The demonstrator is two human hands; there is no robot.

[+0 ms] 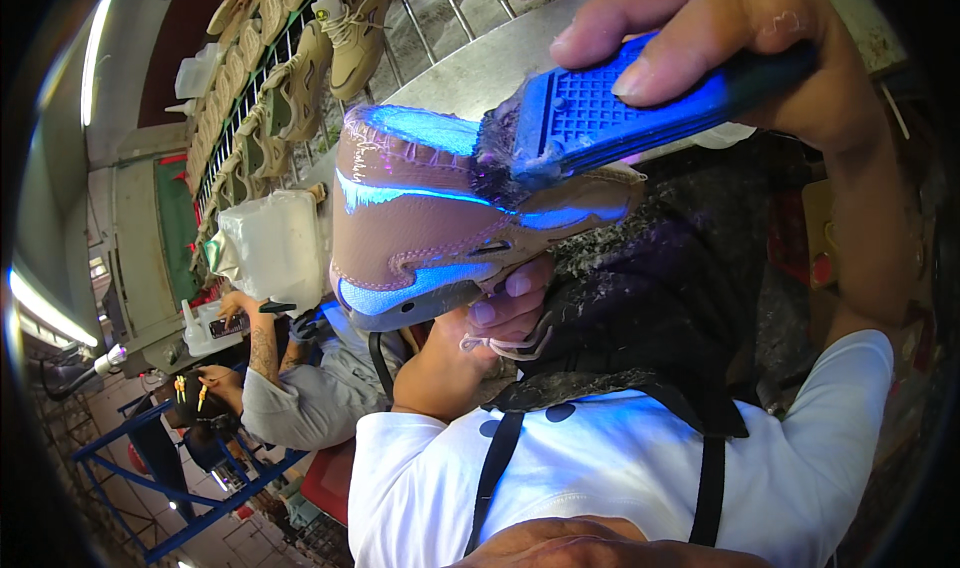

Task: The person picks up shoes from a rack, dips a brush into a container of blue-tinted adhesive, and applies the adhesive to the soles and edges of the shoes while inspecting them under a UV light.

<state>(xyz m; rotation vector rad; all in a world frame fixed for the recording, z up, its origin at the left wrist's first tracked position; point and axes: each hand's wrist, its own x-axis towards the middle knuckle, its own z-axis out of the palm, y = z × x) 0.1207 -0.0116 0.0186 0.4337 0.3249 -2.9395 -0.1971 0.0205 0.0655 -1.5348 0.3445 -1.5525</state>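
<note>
Factory bench backing onto rack of tan shoes [300, 78]; left hand [500, 313] gripping tan shoe upper [440, 223] from below, toe pointing left; right hand [740, 38] clamping blue brush [620, 108], bristles touching upper's top edge, handle running rightward

shoe upper [430, 218]: tan-pink, pale stitching — streaks glowing bright blue
brush [600, 118]: blue handle with a moulded grid pattern, dark bristles
apron [640, 298]: black, flecked with pale crumbs
shirt [620, 468]: white
rack shoes [300, 78]: beige — olive-green openings
</note>
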